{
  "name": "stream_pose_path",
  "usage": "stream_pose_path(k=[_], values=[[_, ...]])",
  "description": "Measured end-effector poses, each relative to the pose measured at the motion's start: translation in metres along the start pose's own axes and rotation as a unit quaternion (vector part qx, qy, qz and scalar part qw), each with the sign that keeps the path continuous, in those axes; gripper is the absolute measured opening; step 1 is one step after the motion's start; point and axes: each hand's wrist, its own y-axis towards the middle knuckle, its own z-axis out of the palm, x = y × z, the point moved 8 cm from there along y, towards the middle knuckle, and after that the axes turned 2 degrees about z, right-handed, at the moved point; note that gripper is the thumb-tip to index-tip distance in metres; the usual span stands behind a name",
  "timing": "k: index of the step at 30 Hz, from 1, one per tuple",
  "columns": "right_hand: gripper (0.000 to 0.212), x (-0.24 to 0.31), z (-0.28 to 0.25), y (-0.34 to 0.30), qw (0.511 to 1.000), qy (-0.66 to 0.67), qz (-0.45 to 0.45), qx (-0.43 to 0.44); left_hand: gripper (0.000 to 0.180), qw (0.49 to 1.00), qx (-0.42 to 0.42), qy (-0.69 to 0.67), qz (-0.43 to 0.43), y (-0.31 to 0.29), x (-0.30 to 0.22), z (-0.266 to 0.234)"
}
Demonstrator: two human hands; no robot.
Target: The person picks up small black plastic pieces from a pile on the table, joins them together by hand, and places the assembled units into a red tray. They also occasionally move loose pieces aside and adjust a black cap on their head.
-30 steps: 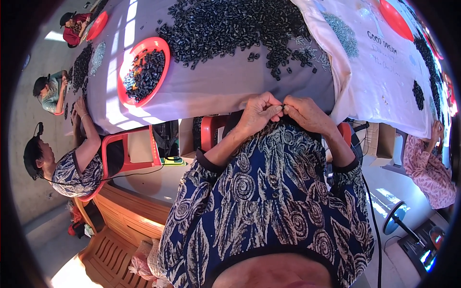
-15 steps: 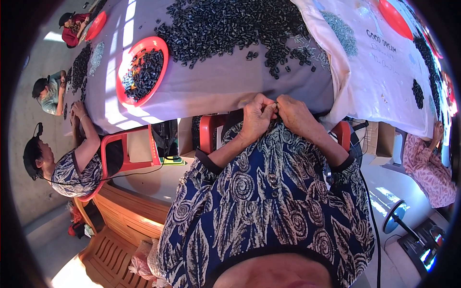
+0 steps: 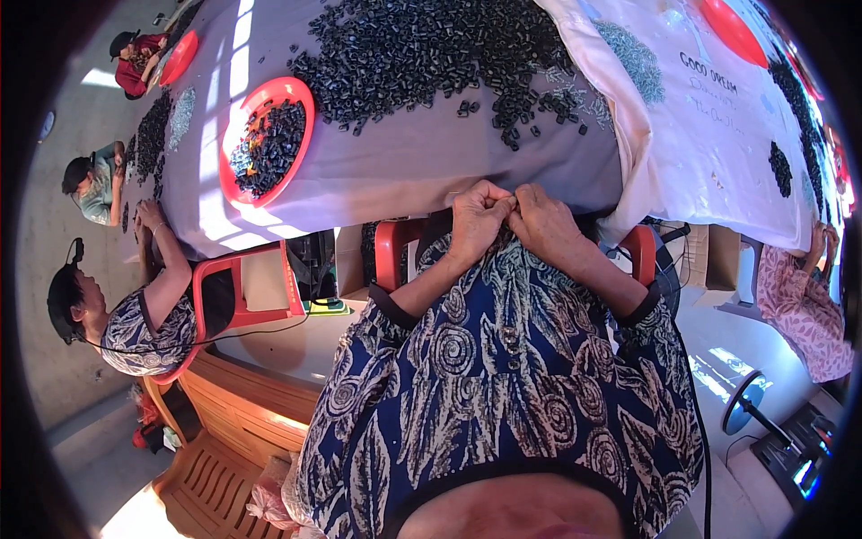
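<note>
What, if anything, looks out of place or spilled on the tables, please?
Nothing looks clearly damaged. Mildly untidy: a few black pieces lie apart from the big black pile, some clear pieces stray at its right side, and the white cloth is bunched along its left edge.

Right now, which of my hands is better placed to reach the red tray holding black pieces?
Probably your left hand: the red tray lies off to its left, with your right hand farther away. Both hands are pinched close together; anything held is too small to tell.
</note>
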Motion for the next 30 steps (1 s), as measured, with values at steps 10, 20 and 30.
stream_pose_path(k=[10, 20, 30], values=[[0.022, 0.004, 0.007, -0.003, 0.993, -0.077, -0.05, -0.08, 0.004, 0.998, 0.0, 0.07, -0.004, 0.003, 0.001, -0.005], [0.021, 0.003, 0.013, -0.002, 0.992, -0.063, -0.073, -0.083, 0.003, 0.996, -0.002, 0.088, -0.003, 0.004, 0.01, -0.009], [0.02, 0.007, 0.007, -0.002, 0.986, -0.097, -0.094, -0.1, 0.002, 0.997, 0.022, 0.068, -0.026, 0.005, 0.008, -0.008]])
